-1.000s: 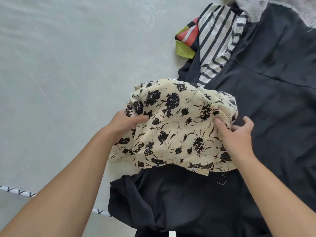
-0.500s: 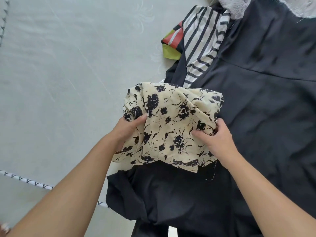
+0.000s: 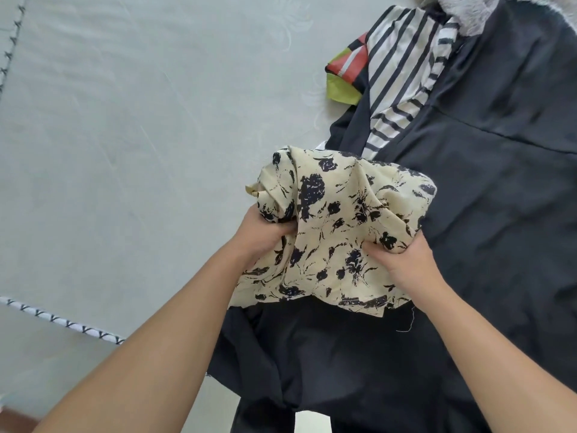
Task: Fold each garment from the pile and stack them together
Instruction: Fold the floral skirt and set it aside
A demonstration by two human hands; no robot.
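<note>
A cream garment with a black flower print is bunched up between both hands, above a large black garment spread over the bed. My left hand grips its left side, with cloth folded over the fingers. My right hand grips its right side, thumb pressed into the fabric. The lower hem hangs loose over the black cloth.
The pale grey mattress stretches to the left, its piped edge at lower left. At the far right lie a black-and-white striped garment, a red and green piece and a grey furry item.
Both hands have drawn closer together, gathering the floral garment into a tighter, taller bunch. The right hand has closed on the cloth and now grips it.
</note>
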